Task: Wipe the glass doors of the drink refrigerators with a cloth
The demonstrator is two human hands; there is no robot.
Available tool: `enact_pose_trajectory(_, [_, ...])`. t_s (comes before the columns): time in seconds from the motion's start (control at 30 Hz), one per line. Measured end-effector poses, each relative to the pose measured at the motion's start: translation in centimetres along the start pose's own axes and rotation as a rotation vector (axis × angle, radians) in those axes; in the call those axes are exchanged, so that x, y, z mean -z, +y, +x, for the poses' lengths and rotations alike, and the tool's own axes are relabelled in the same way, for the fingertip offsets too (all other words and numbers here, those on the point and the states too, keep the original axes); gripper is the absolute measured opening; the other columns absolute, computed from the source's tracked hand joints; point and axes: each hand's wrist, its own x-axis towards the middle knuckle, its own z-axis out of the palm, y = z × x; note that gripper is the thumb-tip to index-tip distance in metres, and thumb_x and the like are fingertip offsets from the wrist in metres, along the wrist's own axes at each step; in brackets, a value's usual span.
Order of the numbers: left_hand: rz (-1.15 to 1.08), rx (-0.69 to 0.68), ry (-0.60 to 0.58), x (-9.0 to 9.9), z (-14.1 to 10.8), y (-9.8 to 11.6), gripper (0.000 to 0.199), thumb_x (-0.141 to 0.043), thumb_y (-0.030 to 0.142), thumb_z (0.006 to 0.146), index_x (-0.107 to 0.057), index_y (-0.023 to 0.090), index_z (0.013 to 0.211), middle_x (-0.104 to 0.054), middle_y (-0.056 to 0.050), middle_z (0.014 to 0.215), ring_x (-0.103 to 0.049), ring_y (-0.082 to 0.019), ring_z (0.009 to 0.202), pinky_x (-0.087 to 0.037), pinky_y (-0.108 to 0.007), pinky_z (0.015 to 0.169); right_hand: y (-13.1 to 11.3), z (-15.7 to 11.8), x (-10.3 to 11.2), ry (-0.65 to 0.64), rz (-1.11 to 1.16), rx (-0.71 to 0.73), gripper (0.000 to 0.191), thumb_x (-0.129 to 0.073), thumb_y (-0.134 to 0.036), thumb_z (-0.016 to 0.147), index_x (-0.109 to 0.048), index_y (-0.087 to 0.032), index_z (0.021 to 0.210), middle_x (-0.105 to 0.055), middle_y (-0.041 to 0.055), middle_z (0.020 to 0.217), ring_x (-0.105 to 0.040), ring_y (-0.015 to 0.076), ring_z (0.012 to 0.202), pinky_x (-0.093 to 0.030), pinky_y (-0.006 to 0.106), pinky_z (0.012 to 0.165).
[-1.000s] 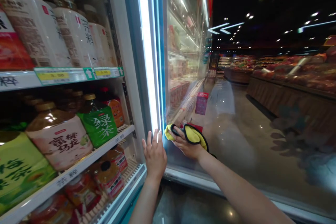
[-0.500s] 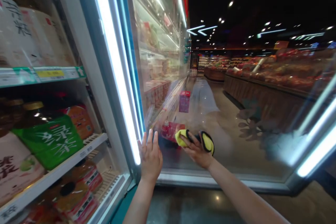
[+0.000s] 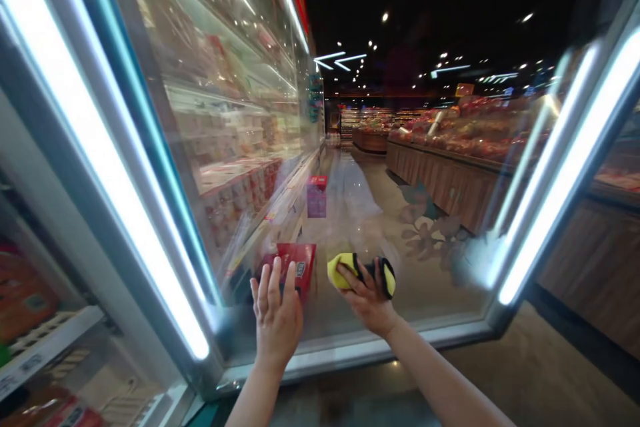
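A glass cooler door (image 3: 350,307) with bright light strips along both side frames stands open in front of me. My right hand (image 3: 367,297) grips a yellow cloth with black edging (image 3: 343,270) and holds it to the lower part of the glass. Left of it, my left hand (image 3: 277,317) is raised with its fingers stretched out. Its palm faces the pane; whether it touches the glass I cannot tell. Behind those fingers, through the glass, a red box (image 3: 300,263) shows, partly hidden by the hand.
A purple box (image 3: 317,197) shows through the glass beside lit refrigerated shelves (image 3: 240,180). Cooler shelving (image 3: 55,340) with bottles is at my lower left. To the right runs a wood-panelled produce counter (image 3: 440,177) along the aisle floor (image 3: 385,233).
The view has turned right, so the bottle shelves have slid mostly out at the left. My left hand now lies farther from the door's left light strip. The cloth stays in my right hand.
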Motion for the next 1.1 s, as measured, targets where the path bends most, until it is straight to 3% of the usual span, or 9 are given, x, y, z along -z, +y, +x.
enact_pose_trajectory(0.1, [-0.037, -0.044, -0.003, -1.2, 0.1, 1.5, 0.082, -0.052, 0.009, 0.094, -0.015, 0.030, 0.163, -0.020, -0.007, 0.171, -0.018, -0.027, 0.158, -0.016, -0.054, 0.130, 2.9, 1.8, 1.1, 0.091, -0.037, 0.041, 0.029, -0.067, -0.018, 0.092, -0.076, -0.035, 0.112, -0.056, -0.0064, 0.150, -0.027, 0.0256, 0.155, -0.011, 0.054, 0.131])
enact_pose_trajectory(0.27, [-0.105, -0.092, -0.062, -3.0, 0.1, 4.4, 0.081, -0.056, 0.014, 0.094, -0.016, 0.029, 0.163, -0.024, -0.007, 0.169, -0.016, -0.026, 0.158, -0.012, -0.052, 0.131, 8.4, 0.2, 2.6, 0.296, -0.194, -0.420, 0.049, -0.061, -0.016, 0.095, -0.060, -0.031, 0.142, -0.042, 0.0081, 0.161, -0.042, 0.0320, 0.148, -0.024, 0.059, 0.126])
enact_pose_trajectory(0.4, [-0.133, -0.131, -0.078, -4.3, 0.6, 6.5, 0.081, -0.056, 0.016, 0.095, -0.015, 0.030, 0.163, -0.028, -0.007, 0.168, -0.018, -0.026, 0.157, -0.012, -0.051, 0.131, 6.0, -3.2, 0.6, 0.301, -0.176, -0.542, 0.056, -0.055, -0.019, 0.097, -0.048, -0.028, 0.152, -0.034, 0.0123, 0.165, -0.040, 0.0364, 0.148, -0.020, 0.069, 0.123])
enact_pose_trajectory(0.5, [-0.162, -0.145, -0.090, -5.3, 1.1, 8.0, 0.083, -0.057, 0.017, 0.094, -0.014, 0.029, 0.163, -0.025, -0.007, 0.169, -0.018, -0.027, 0.157, -0.012, -0.052, 0.130, 4.2, -2.9, -0.4, 0.166, -0.121, -0.357, 0.052, -0.062, -0.024, 0.094, -0.058, -0.036, 0.143, -0.047, 0.0040, 0.159, -0.041, 0.0328, 0.147, -0.013, 0.064, 0.127])
enact_pose_trajectory(0.6, [-0.193, -0.145, -0.057, -6.2, 1.4, 9.3, 0.082, -0.057, 0.017, 0.094, -0.015, 0.029, 0.163, -0.023, -0.007, 0.170, -0.018, -0.027, 0.157, -0.011, -0.052, 0.131, 6.4, -2.1, 0.3, 0.101, -0.095, -0.266, 0.047, -0.062, -0.023, 0.094, -0.063, -0.041, 0.137, -0.058, -0.0008, 0.149, -0.045, 0.0285, 0.144, -0.011, 0.058, 0.129])
enact_pose_trajectory(0.73, [-0.202, -0.148, -0.060, -6.9, 1.3, 10.8, 0.081, -0.059, 0.018, 0.094, -0.018, 0.029, 0.163, -0.021, -0.007, 0.170, -0.018, -0.028, 0.158, -0.011, -0.052, 0.130, 10.7, -5.7, 0.8, 0.243, -0.171, -0.639, 0.048, -0.048, -0.025, 0.100, -0.054, -0.028, 0.148, -0.048, 0.0120, 0.157, -0.043, 0.0322, 0.146, -0.022, 0.064, 0.123])
enact_pose_trajectory(0.87, [-0.237, -0.176, -0.105, -7.5, 1.1, 12.6, 0.081, -0.061, 0.021, 0.094, -0.019, 0.029, 0.162, -0.019, -0.007, 0.171, -0.017, -0.028, 0.158, -0.010, -0.053, 0.130, 9.2, -9.9, -0.8, 0.340, -0.213, -1.015, 0.057, -0.037, -0.031, 0.104, -0.032, -0.018, 0.160, -0.039, 0.0219, 0.160, -0.030, 0.0359, 0.152, -0.035, 0.069, 0.113])
enact_pose_trajectory(0.97, [-0.268, -0.220, -0.134, -8.3, 1.1, 14.2, 0.080, -0.061, 0.021, 0.094, -0.019, 0.029, 0.162, -0.018, -0.006, 0.171, -0.014, -0.026, 0.158, -0.007, -0.051, 0.131, 7.9, -9.1, -1.0, 0.210, -0.118, -1.020, 0.057, -0.034, -0.031, 0.105, -0.030, -0.019, 0.161, -0.035, 0.0215, 0.163, -0.027, 0.0337, 0.154, -0.030, 0.068, 0.116])
enact_pose_trajectory(1.1, [-0.302, -0.260, -0.164, -9.2, 1.3, 16.1, 0.080, -0.060, 0.020, 0.095, -0.017, 0.028, 0.162, -0.017, -0.006, 0.171, -0.010, -0.025, 0.159, -0.005, -0.051, 0.131, 11.9, -7.1, 1.5, 0.122, -0.017, -0.906, 0.051, -0.036, -0.032, 0.104, -0.043, -0.029, 0.154, -0.039, 0.0124, 0.162, -0.032, 0.0281, 0.152, -0.023, 0.062, 0.122])
